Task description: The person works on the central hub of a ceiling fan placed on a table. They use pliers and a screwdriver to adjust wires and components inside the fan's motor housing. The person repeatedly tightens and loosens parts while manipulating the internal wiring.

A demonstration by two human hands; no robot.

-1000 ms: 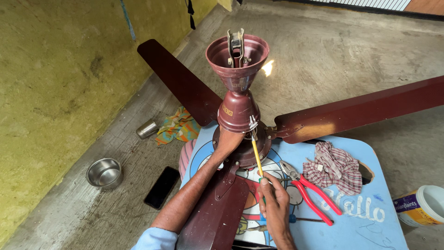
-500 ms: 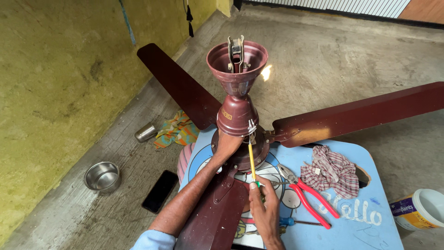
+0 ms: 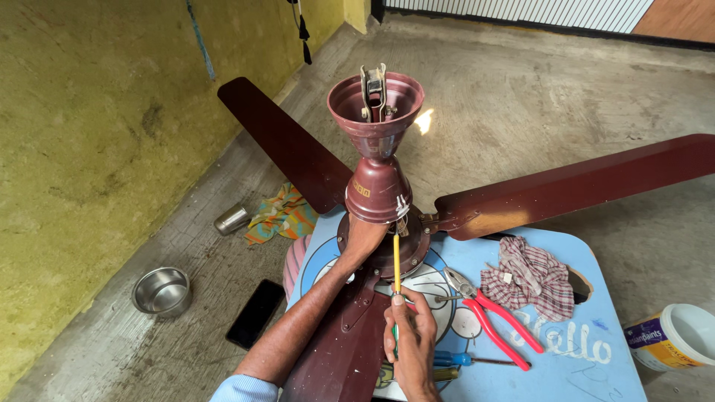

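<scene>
Two hands: left hand (image 3: pixel 363 242) steadies glossy maroon fan motor (image 3: pixel 381 195); right hand (image 3: pixel 412 336) grips slim yellow screwdriver (image 3: pixel 396 262).

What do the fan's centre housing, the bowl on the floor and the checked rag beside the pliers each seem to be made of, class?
Fan housing: probably painted metal, with a smooth maroon coat and soft sheen. The left hand grips below it.
Bowl: likely stainless steel, with a bright silver reflective surface.
Checked rag: woven cloth, soft crumpled folds, matte.
</scene>
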